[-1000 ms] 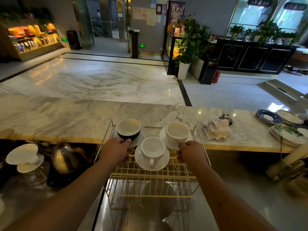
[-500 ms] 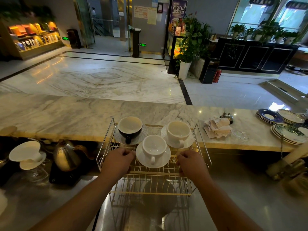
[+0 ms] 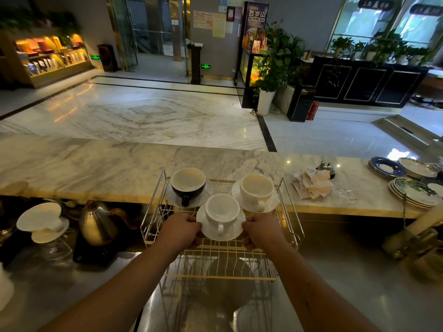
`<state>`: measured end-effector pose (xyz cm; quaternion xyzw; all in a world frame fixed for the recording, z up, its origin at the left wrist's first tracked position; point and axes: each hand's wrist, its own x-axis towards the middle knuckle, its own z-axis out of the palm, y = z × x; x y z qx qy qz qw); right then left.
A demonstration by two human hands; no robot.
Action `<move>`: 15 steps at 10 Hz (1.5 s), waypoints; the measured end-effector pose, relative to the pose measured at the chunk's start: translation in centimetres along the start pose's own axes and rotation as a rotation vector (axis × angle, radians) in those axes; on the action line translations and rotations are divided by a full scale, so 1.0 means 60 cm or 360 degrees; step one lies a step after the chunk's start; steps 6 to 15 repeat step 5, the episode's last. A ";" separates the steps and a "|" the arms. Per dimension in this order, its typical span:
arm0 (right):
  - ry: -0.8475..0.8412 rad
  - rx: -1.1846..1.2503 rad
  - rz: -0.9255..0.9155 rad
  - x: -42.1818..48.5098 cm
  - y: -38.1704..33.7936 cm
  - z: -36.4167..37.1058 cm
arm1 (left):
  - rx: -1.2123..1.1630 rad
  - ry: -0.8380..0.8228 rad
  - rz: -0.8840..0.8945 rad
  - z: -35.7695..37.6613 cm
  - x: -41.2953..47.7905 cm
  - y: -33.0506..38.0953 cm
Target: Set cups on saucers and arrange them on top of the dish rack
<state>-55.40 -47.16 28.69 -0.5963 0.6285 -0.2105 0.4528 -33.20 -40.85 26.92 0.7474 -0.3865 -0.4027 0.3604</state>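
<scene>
Gripping the front saucer (image 3: pixel 221 232) at its two side edges, the left hand (image 3: pixel 179 232) and the right hand (image 3: pixel 261 232) are each curled in against its rim, fingers tucked under; whether they pinch it or only touch it I cannot tell for sure. A second ago the hands were farther back on the dish rack (image 3: pixel 288 212), the left at the black cup (image 3: pixel 188 185) and the right at the rear white cup (image 3: pixel 256 189); half a second ago they hovered apart in front of the middle set. Now both have closed on that middle set, so I judge the two rear pairs are settled and only this one is being adjusted.

All three cups sit upright on saucers on top of the dish rack: the black cup at its rear left, the rear white cup at its rear right, and the front white cup (image 3: pixel 221 210) in the middle, nearer the person, its handle pointing toward them. Its saucer lies just beside both rear saucers, perhaps touching them.

The task looks nearly done; a small nudge to square this set probably remains
</scene>
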 end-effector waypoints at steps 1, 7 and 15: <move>0.0011 0.0069 0.0016 -0.004 0.000 0.000 | -0.0047 -0.0004 -0.0004 -0.001 -0.004 0.000; 0.0277 -0.0592 -0.0498 -0.060 0.020 -0.026 | 0.0609 0.0142 0.0307 -0.038 -0.080 -0.013; 0.0277 -0.0592 -0.0498 -0.060 0.020 -0.026 | 0.0609 0.0142 0.0307 -0.038 -0.080 -0.013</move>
